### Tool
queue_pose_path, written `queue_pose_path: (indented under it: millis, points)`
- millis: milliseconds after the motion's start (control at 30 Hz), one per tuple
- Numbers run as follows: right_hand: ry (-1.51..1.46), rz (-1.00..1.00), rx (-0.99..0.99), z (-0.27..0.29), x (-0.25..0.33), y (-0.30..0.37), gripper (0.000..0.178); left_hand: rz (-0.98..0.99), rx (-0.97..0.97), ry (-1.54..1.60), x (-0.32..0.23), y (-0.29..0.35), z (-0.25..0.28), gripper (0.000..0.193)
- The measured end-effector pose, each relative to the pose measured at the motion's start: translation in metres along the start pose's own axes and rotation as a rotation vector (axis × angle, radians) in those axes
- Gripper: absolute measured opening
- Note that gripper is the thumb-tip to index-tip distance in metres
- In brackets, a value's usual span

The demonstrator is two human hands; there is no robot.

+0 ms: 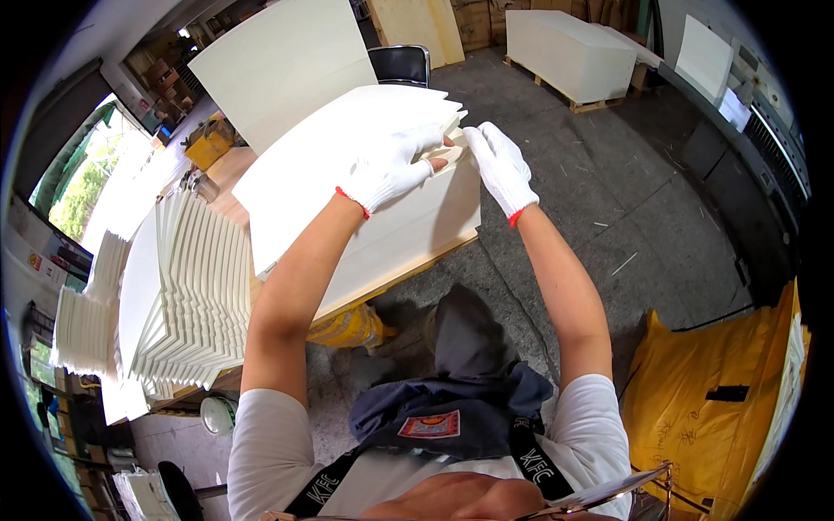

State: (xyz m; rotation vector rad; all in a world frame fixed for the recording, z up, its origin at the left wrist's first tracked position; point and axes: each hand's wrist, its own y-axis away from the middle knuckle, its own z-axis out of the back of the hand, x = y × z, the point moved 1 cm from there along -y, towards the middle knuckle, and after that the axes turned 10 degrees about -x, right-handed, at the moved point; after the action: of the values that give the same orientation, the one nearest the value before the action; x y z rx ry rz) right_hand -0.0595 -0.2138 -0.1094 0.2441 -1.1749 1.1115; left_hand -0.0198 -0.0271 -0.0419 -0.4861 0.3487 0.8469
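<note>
A tall stack of large white cardboard sheets point(321, 161) stands on a table in front of me, with its edges uneven at the far right corner. My left hand point(395, 165), in a white knit glove with a red cuff and bare thumb and fingertip, rests on top near that corner. Its thumb and finger are spread apart. Beside the right end of the stack is my right hand point(502, 165), gloved alike. Its fingers are bent and pressed together at the sheet edges; what lies between them is hidden.
Wavy stacked white sheets point(195, 286) stand at the left, and a big upright white panel point(287, 69) behind. A black chair point(401, 65) is beyond the table. White blocks on a pallet point(569, 56) stand far right, a dark machine point(738, 174) right, yellow sheeting point(695, 399) near right.
</note>
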Motion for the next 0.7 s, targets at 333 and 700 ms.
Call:
queue_pose_path:
  millis: [333, 700]
  points:
    - [-1.219, -0.376, -0.152, -0.008, 0.024, 0.007, 0.039, -0.241, -0.158, -0.147, 0.001, 0.008, -0.003, 0.046]
    - [-1.237, -0.843, 0.516, -0.086, 0.093, 0.055, 0.038, -0.576, -0.583, -0.149, 0.057, 0.159, 0.004, 0.025]
